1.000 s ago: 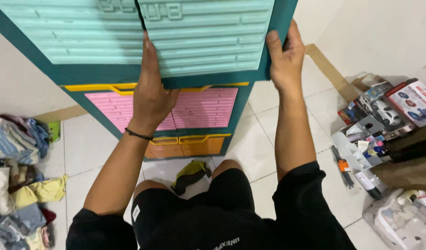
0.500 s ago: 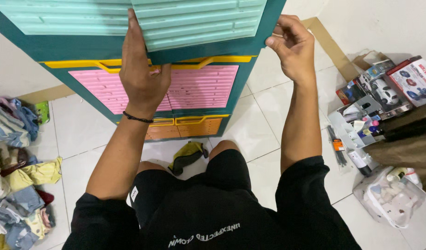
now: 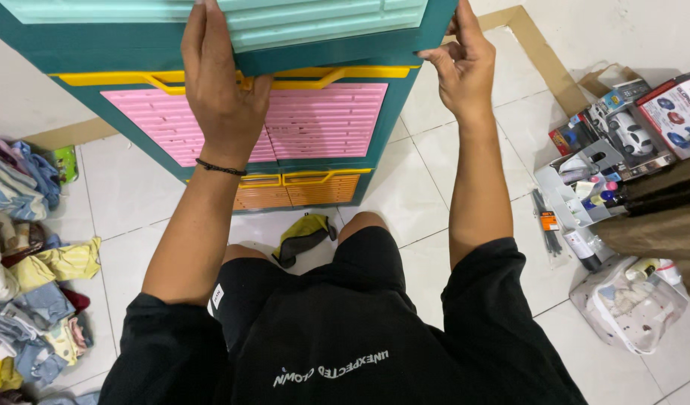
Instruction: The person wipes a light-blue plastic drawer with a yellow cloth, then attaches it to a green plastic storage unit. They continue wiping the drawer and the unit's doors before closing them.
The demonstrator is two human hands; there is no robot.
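Head view: teal plastic drawer cabinet (image 3: pixel 135 52) straight ahead, standing on white tiled floor (image 3: pixel 435 187), top cut off by frame edge. Mint louvred drawer front (image 3: pixel 307 22) at top, pink drawer (image 3: pixel 322 120) with yellow handle strip (image 3: pixel 360 73) below it, orange drawer (image 3: pixel 300 191) lowest. Left hand (image 3: pixel 217 90) flat against cabinet front, fingers up over mint drawer, palm covering yellow strip; grip spread, pressing, nothing enclosed. Black band (image 3: pixel 220 168) on that wrist. Right hand (image 3: pixel 457 64) at cabinet's right front corner, fingers curled and pinching teal frame edge; grip pressed together on cabinet. Black shorts and shirt fill lower frame, knees close to orange drawer. Yellow-grey cloth (image 3: pixel 304 236) on floor between knees, just beside cabinet base. Pile of folded clothes (image 3: pixel 26 277) along left edge, well apart from cabinet. Flattened cardboard (image 3: pixel 540 52) on floor right of cabinet. Toy car boxes (image 3: pixel 645 120), grey tray of small bottles (image 3: pixel 577 187) and clear plastic bag (image 3: pixel 630 304) far right.
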